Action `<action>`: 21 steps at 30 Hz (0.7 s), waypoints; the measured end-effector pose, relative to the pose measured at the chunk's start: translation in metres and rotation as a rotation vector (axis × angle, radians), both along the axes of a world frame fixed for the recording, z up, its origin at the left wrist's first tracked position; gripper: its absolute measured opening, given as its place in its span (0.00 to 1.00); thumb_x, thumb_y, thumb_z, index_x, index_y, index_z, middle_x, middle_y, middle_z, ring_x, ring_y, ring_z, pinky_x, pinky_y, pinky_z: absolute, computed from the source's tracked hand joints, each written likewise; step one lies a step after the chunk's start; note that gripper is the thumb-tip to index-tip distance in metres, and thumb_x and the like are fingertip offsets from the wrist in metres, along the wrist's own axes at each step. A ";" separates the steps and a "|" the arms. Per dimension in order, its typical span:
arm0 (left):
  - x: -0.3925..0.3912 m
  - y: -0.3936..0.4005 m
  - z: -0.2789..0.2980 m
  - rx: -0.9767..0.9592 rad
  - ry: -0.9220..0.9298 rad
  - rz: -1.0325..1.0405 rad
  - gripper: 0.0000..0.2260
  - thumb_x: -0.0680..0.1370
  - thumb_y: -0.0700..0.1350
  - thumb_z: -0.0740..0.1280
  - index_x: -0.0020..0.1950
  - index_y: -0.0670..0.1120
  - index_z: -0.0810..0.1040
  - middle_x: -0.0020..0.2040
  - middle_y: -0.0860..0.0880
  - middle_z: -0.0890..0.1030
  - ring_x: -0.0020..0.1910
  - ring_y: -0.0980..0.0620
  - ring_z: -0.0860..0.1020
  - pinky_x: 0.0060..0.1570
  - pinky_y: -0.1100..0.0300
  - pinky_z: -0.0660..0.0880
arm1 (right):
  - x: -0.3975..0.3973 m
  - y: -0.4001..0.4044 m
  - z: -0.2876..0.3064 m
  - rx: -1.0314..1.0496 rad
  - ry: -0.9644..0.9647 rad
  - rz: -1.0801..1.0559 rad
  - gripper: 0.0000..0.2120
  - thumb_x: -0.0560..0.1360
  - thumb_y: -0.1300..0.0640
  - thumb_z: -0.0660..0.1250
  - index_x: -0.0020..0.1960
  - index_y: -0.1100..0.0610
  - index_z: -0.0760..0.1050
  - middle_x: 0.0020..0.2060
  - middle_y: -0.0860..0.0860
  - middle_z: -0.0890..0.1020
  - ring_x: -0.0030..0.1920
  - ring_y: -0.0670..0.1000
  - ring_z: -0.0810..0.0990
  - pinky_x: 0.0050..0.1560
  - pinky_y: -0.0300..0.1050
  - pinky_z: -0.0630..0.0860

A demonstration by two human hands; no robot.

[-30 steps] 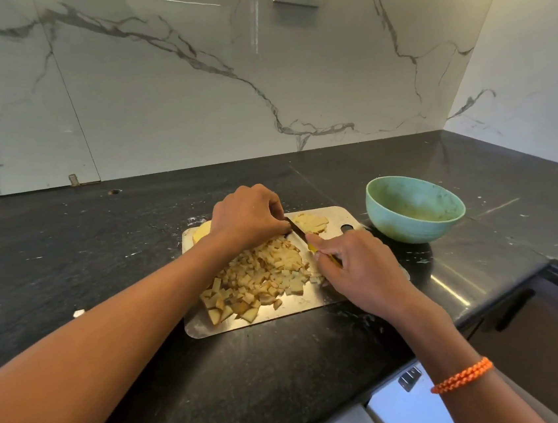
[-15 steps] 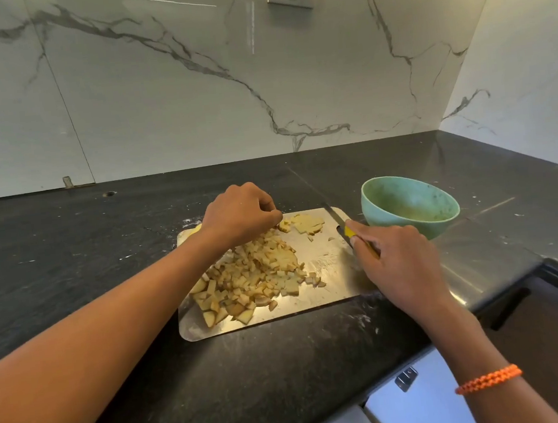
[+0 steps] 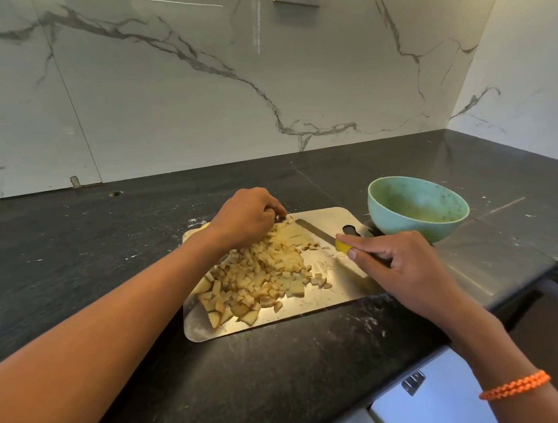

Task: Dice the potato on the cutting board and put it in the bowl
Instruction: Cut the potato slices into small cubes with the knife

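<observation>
Most of the pale diced potato (image 3: 260, 275) lies heaped on the steel cutting board (image 3: 282, 317), left hand (image 3: 247, 216) gathering slices at twelve o'clock, while the right hand (image 3: 400, 264) has drawn the yellow-handled knife (image 3: 321, 234) back toward the empty green bowl (image 3: 418, 210) at three o'clock, dicing nearly done.

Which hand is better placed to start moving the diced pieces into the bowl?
Probably the left. The left hand already rests curled on the potato pile, while the right hand grips the knife. The bowl stands right of the board, a short carry.

Potato pieces (image 3: 260, 278) lie on the cutting board (image 3: 335, 300), with the bowl (image 3: 418, 208) just right of it.
</observation>
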State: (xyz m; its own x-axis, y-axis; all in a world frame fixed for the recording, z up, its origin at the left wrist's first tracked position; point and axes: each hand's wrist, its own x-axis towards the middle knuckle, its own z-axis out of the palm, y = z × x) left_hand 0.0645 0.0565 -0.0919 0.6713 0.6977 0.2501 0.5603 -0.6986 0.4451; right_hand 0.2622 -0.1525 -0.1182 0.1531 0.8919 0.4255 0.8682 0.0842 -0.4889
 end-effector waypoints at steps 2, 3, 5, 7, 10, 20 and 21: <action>0.000 -0.001 -0.001 0.014 -0.002 -0.003 0.17 0.84 0.38 0.60 0.63 0.48 0.86 0.62 0.50 0.83 0.52 0.54 0.79 0.57 0.54 0.80 | 0.004 -0.001 -0.002 0.024 -0.034 -0.066 0.15 0.82 0.44 0.65 0.68 0.37 0.77 0.37 0.41 0.86 0.32 0.44 0.78 0.36 0.51 0.77; 0.000 -0.002 -0.001 0.022 -0.001 -0.009 0.17 0.84 0.38 0.60 0.62 0.48 0.86 0.62 0.50 0.83 0.51 0.54 0.80 0.57 0.53 0.81 | 0.005 0.001 -0.001 0.017 -0.074 -0.108 0.15 0.82 0.43 0.64 0.68 0.37 0.77 0.39 0.40 0.87 0.35 0.44 0.79 0.38 0.52 0.79; 0.001 -0.003 -0.001 0.027 -0.001 -0.020 0.17 0.84 0.37 0.60 0.63 0.48 0.86 0.61 0.50 0.84 0.51 0.53 0.81 0.56 0.51 0.82 | 0.002 0.008 0.000 -0.020 -0.176 -0.186 0.16 0.83 0.42 0.62 0.70 0.38 0.76 0.46 0.40 0.87 0.40 0.43 0.80 0.43 0.51 0.80; 0.001 -0.003 -0.001 0.020 -0.010 -0.017 0.17 0.84 0.37 0.60 0.63 0.48 0.86 0.61 0.50 0.84 0.49 0.54 0.81 0.53 0.53 0.82 | -0.006 0.017 0.001 -0.039 -0.269 -0.208 0.17 0.83 0.42 0.61 0.71 0.39 0.74 0.51 0.41 0.87 0.43 0.43 0.80 0.45 0.51 0.81; 0.000 -0.001 -0.002 0.008 -0.027 -0.002 0.18 0.84 0.36 0.60 0.66 0.48 0.85 0.62 0.50 0.84 0.50 0.55 0.80 0.51 0.58 0.80 | -0.024 0.027 0.003 -0.063 -0.251 -0.104 0.17 0.83 0.42 0.61 0.72 0.39 0.73 0.45 0.42 0.86 0.39 0.42 0.78 0.40 0.44 0.76; -0.002 -0.001 0.000 0.033 0.017 -0.042 0.18 0.84 0.37 0.60 0.60 0.50 0.87 0.62 0.50 0.83 0.52 0.52 0.80 0.57 0.50 0.81 | -0.010 -0.010 -0.003 -0.002 -0.160 -0.184 0.16 0.83 0.43 0.62 0.70 0.39 0.76 0.41 0.41 0.86 0.36 0.42 0.79 0.38 0.49 0.78; -0.002 -0.002 -0.001 0.035 0.017 -0.040 0.17 0.84 0.37 0.60 0.60 0.50 0.87 0.61 0.50 0.83 0.51 0.52 0.80 0.56 0.49 0.81 | -0.014 -0.011 -0.003 -0.018 -0.199 -0.190 0.17 0.83 0.43 0.61 0.71 0.39 0.75 0.43 0.41 0.86 0.39 0.42 0.79 0.40 0.50 0.79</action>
